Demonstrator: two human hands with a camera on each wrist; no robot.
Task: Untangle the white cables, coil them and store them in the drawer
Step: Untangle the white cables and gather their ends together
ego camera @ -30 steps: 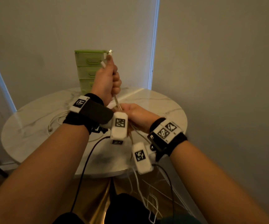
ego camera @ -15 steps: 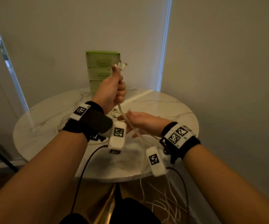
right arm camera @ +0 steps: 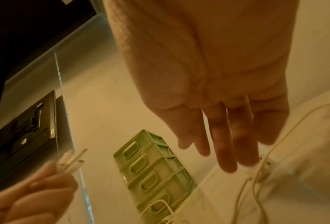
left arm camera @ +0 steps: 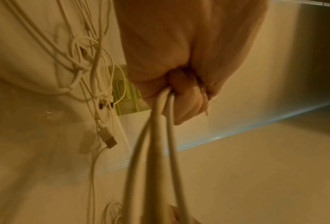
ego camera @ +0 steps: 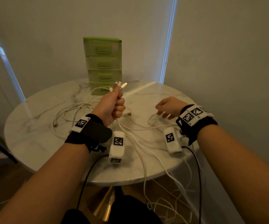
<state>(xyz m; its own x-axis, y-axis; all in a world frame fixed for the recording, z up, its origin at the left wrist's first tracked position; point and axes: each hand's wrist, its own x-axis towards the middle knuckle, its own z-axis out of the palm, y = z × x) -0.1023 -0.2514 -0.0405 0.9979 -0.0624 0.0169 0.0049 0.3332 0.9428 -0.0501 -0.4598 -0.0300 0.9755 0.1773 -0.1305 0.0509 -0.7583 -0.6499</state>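
My left hand [ego camera: 112,105] is a fist around a bundle of white cables [ego camera: 130,133], with several plug ends [ego camera: 120,85] sticking up out of it. The left wrist view shows the strands [left arm camera: 156,136] leaving the fist [left arm camera: 179,75] downward. They trail across the round marble table [ego camera: 33,126] and over its front edge to the floor [ego camera: 170,199]. My right hand [ego camera: 167,109] hovers to the right with straight fingers [right arm camera: 227,144] just over a cable end [ego camera: 160,113] on the table, holding nothing. The green drawer unit [ego camera: 103,67] stands at the back, drawers closed.
More white cable loops [ego camera: 69,110] lie on the table left of my left hand, and a loose USB plug [ego camera: 129,114] lies beside the fist. Black wrist-camera leads [ego camera: 88,175] hang off the front edge. Walls close in behind and on the right.
My left hand has come down with the cable bundle. My right hand has left the strands below the fist and moved right, over a cable end on the table.
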